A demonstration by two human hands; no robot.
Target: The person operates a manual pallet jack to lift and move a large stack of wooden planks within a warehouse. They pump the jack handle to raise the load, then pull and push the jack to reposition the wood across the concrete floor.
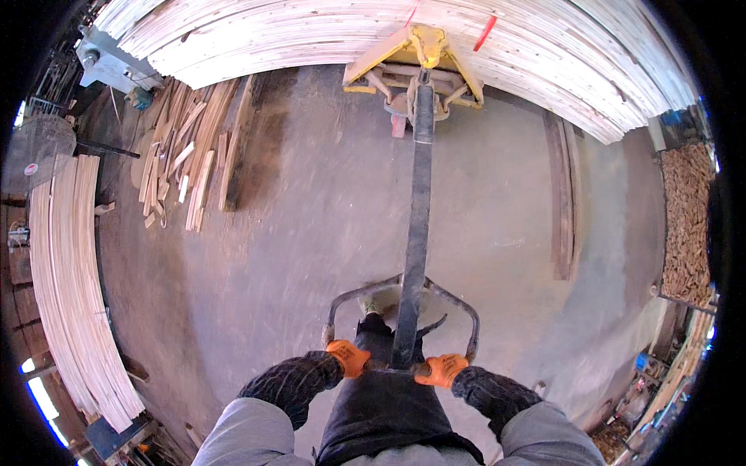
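Both of my hands wear orange gloves and grip the crossbar of a pallet jack handle. My left hand is closed on the bar's left part, and my right hand is closed on its right part. The handle's dark shaft runs straight away from me to the yellow pallet jack head with its wheels beneath. Just beyond it rises a wide stack of pale boards with red marks. The jack's forks are out of sight.
Loose wood strips lie on the floor at the far left. A fan and another board stack stand along the left side. Two long beams lie on the floor to the right. Piled wood pieces line the right edge.
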